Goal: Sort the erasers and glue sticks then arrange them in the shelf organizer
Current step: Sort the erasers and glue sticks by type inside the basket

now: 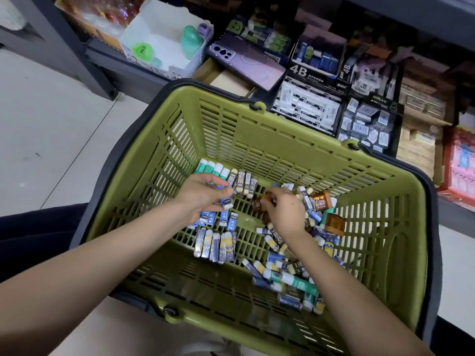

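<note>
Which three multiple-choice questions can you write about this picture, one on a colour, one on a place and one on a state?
1. What colour is the basket?
A. Red. B. Olive green. C. White.

2. Where does the phone lie?
A. In the basket. B. On the floor. C. On boxes behind the basket.

3. What is the left hand doing?
A. Pinching a blue eraser. B. Lying flat and open. C. Holding the phone.

Answers:
1. B: its slatted walls are olive green.
2. C: it rests across boxes beyond the far rim.
3. A: the fingers curl round the eraser, while the right hand grips a brown eraser.
</note>
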### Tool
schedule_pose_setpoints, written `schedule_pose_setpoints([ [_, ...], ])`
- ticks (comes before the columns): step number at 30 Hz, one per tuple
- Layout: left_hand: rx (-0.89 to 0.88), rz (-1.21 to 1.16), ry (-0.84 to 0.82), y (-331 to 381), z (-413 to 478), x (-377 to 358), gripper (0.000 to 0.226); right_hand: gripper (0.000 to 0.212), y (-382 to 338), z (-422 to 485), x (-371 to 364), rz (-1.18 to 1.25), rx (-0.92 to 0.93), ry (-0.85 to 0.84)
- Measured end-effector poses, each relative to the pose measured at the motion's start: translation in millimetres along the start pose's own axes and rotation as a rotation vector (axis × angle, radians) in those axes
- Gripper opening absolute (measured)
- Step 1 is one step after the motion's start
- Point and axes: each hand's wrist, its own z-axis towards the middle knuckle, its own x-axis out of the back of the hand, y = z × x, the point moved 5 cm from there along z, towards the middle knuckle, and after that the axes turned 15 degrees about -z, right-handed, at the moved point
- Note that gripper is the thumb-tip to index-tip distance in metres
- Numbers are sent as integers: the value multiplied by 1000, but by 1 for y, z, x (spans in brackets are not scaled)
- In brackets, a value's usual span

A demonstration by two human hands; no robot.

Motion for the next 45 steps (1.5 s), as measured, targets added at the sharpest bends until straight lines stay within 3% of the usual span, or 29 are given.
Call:
schedule_pose_setpoints([
  [3, -50, -28, 3, -5, 1, -7, 13, 23, 5, -14, 17, 220, -58, 67],
  [8, -19, -80, -92, -11, 0, -20, 13, 28, -21, -47, 22, 968, -125, -389],
  [11, -52, -23, -184, -12, -5, -27, 11, 14, -31, -48, 26, 1066, -139, -365],
  [13, -73, 23, -216, -7, -11, -26, 13, 7, -28, -46, 21, 1073, -174, -363],
  [15, -204, 233, -223, 6, -17, -18, 20, 13, -18, -48, 10, 1061, -256, -433],
  [17, -466, 519, -172, 28, -28, -5, 23, 25, -9, -55, -6, 1035, -353, -535],
  [20, -846, 725, -69, 59, -56, 16, 21, 33, -12, -68, -32, 1023, -459, -657],
  [23, -1236, 1008, 10, 75, -80, 32, 19, 34, -21, -64, -46, 992, -483, -623],
  [25, -1368, 1166, 63, 77, -84, 42, 19, 31, -27, -52, -49, 907, -460, -535],
  [28, -1363, 1292, 88, 71, -81, 47, 25, 29, -39, -33, -51, 804, -433, -419],
  [35, -1342, 1288, 90, 68, -79, 46, 26, 24, -76, -24, -57, 621, -381, -438],
  [40, -1347, 1271, 106, 69, -79, 46, 26, 43, -75, -22, -45, 356, -260, -344],
  [45, -1344, 1281, 107, 69, -78, 45, 26, 21, -66, -17, -50, 354, -250, -386],
])
